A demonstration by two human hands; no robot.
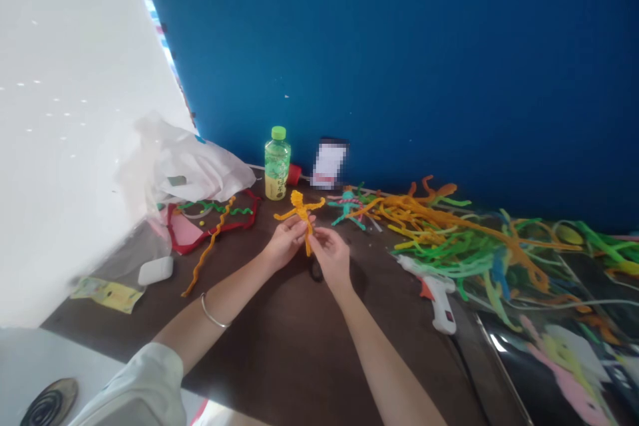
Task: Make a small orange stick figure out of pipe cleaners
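A yellow-orange pipe cleaner figure (301, 210) with a round head and two outstretched arms stands upright between my hands, above the dark table. My left hand (287, 242) pinches it around the body from the left. On the other side, the fingers of my right hand (329, 251) are closed on its lower part, by the legs. My fingertips hide some of its middle. Just behind, to the right, lies a teal pipe cleaner figure (347, 205) with a pink-striped band across it.
A green-capped bottle (277, 170) and a propped phone (330, 164) stand by the blue wall. Right are heaped pipe cleaners (449, 233) and a white glue gun (439, 299) with its cord. Left lie an orange twisted strand (207, 253), a white case (156, 271) and a plastic bag (200, 163).
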